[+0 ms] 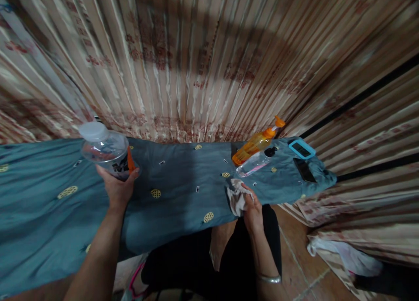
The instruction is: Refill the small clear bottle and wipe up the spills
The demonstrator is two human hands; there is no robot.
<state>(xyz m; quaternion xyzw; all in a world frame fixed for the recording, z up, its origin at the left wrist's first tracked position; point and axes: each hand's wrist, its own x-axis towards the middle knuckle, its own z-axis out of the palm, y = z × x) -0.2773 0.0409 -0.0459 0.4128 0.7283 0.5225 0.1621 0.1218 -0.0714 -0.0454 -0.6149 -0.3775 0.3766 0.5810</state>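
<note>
My left hand (118, 186) is wrapped round the lower part of a large clear plastic jar (105, 150) with a white lid, held upright at the left of the cloth-covered surface. An orange and dark label shows on the jar's side. Between the fingers of my right hand (253, 211) is a crumpled whitish cloth (238, 197), close to the front edge. Just beyond that cloth lie a clear bottle with a black cap (252, 164) and an orange pump bottle (252, 147), its pump pointing to the back right.
A blue-green cover with pineapple prints (176, 213) drapes the long surface. Toward its right end lie a blue-framed device (301, 149) and a black phone (304, 170). Pleated patterned curtains (183, 65) hang behind and to the right. A white bag (350, 255) lies low at the right.
</note>
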